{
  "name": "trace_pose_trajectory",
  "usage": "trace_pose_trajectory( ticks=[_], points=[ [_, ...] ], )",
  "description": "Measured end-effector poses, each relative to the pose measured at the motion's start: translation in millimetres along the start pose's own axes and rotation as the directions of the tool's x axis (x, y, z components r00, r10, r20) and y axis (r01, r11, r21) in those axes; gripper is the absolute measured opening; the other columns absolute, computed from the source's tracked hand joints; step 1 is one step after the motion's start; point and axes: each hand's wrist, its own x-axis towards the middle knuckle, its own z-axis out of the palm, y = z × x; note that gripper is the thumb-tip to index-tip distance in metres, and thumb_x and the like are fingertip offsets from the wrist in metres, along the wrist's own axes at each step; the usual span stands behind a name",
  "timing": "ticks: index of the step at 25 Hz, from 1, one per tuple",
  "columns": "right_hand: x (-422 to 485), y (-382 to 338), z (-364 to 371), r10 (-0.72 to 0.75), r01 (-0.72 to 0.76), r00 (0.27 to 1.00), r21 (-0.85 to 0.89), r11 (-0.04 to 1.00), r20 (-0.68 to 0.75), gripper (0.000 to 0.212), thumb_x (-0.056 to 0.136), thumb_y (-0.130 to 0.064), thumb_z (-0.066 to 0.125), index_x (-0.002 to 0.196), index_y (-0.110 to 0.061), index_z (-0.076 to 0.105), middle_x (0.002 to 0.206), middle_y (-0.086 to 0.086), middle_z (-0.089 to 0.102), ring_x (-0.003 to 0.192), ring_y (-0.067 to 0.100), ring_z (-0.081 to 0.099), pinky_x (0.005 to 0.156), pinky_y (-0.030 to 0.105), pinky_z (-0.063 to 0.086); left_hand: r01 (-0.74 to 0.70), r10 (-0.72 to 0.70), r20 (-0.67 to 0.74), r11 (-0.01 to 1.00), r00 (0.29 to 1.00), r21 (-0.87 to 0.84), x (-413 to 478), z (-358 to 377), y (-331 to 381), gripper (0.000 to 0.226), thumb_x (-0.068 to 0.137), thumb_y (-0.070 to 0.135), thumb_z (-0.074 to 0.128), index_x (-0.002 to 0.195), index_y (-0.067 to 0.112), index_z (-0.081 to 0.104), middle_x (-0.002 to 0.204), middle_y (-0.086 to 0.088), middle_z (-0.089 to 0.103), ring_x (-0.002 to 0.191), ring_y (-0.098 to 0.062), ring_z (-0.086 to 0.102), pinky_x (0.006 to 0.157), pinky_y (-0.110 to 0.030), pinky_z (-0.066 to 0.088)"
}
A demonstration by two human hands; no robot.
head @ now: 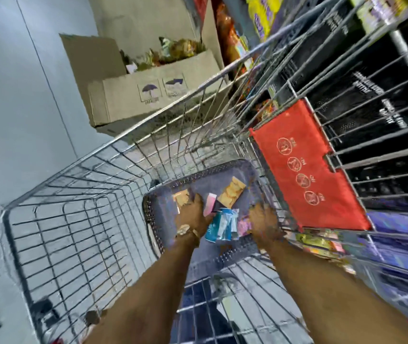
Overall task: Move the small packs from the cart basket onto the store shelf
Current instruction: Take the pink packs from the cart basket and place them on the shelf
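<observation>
Hands (227,219) in basket (159,209), touching small packs (221,225).

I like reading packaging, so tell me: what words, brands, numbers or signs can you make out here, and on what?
No text reads clearly; the picture is blurred.
Cardboard box: umbrella and arrow symbols, small print under them unreadable.
Red flap on the cart: four round white symbols with tiny captions, unreadable.
Black crates: white lettering, too smeared to read.
Packs in the basket: printing too small.
Shelf goods: lettering blurred.
</observation>
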Motion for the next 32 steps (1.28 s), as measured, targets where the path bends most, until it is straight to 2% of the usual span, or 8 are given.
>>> trace_pose_trajectory(
  ticks=[6, 10, 13, 18, 21, 24, 30, 32],
  points=[
    [-18.1, 5.3, -28.3, -0.242, 0.208, 0.970, -0.558, 0.804, 0.013, 0.017, 0.046, -0.022, 0.059, 0.056, -0.014, 0.071, 0.057, 0.000, 0.066, 0.062, 0.019, 0.066, 0.066, 0.032, 0.030, 0.078, -0.093, -0.081, 0.982, 0.992, -0.173, -8.8, -17.5, 6.2, 0.056, 0.084, 0.059, 0.049, 0.063, 0.008, 0.061, 0.058, -0.010, 0.062, 0.058, -0.031, 0.061, 0.050, -0.030, 0.040],
    [-70.5, -18.2, -57.7, -0.215, 0.204, 0.974, -0.665, 0.718, 0.067, 0.038, 0.059, -0.022, 0.080, 0.094, -0.015, 0.067, 0.094, 0.008, 0.071, 0.093, 0.027, 0.067, 0.082, 0.033, 0.050, 0.128, -0.155, 0.028, 0.688, 0.988, -0.715, -36.1, -33.4, 9.7, 0.028, 0.078, 0.039, 0.060, 0.076, 0.012, 0.063, 0.078, -0.013, 0.067, 0.075, -0.031, 0.064, 0.067, -0.036, 0.053],
    [-99.0, -32.7, -80.4, -0.100, 0.138, 0.987, -0.349, 0.927, 0.125, 0.066, 0.062, -0.005, 0.080, 0.119, -0.018, 0.051, 0.117, 0.009, 0.058, 0.106, 0.029, 0.060, 0.086, 0.035, 0.052, 0.229, -0.111, 0.204, 0.305, 0.973, -0.924, -67.3, -66.0, 32.1, 0.015, 0.092, 0.014, 0.049, 0.080, 0.015, 0.059, 0.088, -0.011, 0.065, 0.079, -0.027, 0.064, 0.065, -0.033, 0.058],
    [-182.0, -42.1, -138.2, -0.343, 0.328, 0.937, 0.165, 0.930, 0.069, 0.059, 0.068, 0.016, 0.067, 0.120, -0.007, 0.053, 0.086, 0.000, 0.059, 0.079, 0.014, 0.060, 0.050, 0.011, 0.045, 0.194, -0.044, 0.189, 0.175, 0.981, -0.965, -105.2, -111.5, 68.2, 0.017, 0.092, 0.017, 0.046, 0.086, 0.017, 0.062, 0.099, -0.012, 0.065, 0.084, -0.029, 0.065, 0.067, -0.040, 0.059],
    [-252.8, -32.0, -173.3, -0.446, 0.448, 0.889, 0.399, 0.800, -0.104, 0.071, 0.067, 0.018, 0.070, 0.126, -0.011, 0.042, 0.079, 0.004, 0.051, 0.051, -0.007, 0.052, 0.046, 0.007, 0.042, 0.148, 0.038, 0.154, 0.124, 0.987, -0.981, -134.0, -143.9, 103.1, 0.021, 0.093, 0.018, 0.045, 0.085, 0.014, 0.065, 0.083, -0.011, 0.072, 0.061, -0.019, 0.071, 0.047, -0.030, 0.058],
    [-309.0, -4.5, -194.6, -0.422, 0.540, 0.841, 0.581, 0.609, -0.339, 0.055, 0.069, 0.011, 0.072, 0.116, -0.008, 0.050, 0.093, 0.012, 0.061, 0.066, 0.002, 0.060, 0.059, 0.012, 0.048, 0.025, 0.196, 0.049, 0.123, 0.979, -0.992, -178.2, -174.9, 149.6, 0.026, 0.093, 0.017, 0.047, 0.075, 0.013, 0.066, 0.069, -0.002, 0.072, 0.056, -0.015, 0.068, 0.047, -0.032, 0.060],
    [-407.0, 54.6, -202.1, -0.115, 0.571, 0.812, 0.820, -0.045, -0.572, 0.012, 0.087, -0.008, 0.056, 0.092, -0.014, 0.064, 0.068, -0.003, 0.072, 0.052, 0.004, 0.065, 0.045, 0.016, 0.053, -0.148, 0.599, -0.048, 0.118, 0.799, -0.982, -253.1, -186.6, 241.1, 0.010, 0.082, 0.011, 0.065, 0.091, 0.013, 0.063, 0.078, 0.001, 0.072, 0.063, -0.013, 0.068, 0.050, -0.029, 0.059],
    [-424.7, 82.4, -199.0, 0.051, 0.628, 0.777, 0.768, -0.124, -0.627, 0.012, 0.089, -0.011, 0.054, 0.084, -0.015, 0.064, 0.059, -0.006, 0.073, 0.052, 0.007, 0.066, 0.044, 0.017, 0.052, -0.112, 0.685, 0.005, 0.125, 0.728, -0.986, -271.9, -175.7, 275.9, 0.021, 0.080, 0.003, 0.065, 0.100, 0.012, 0.064, 0.083, -0.004, 0.073, 0.065, -0.016, 0.070, 0.053, -0.027, 0.060]
  ],
)
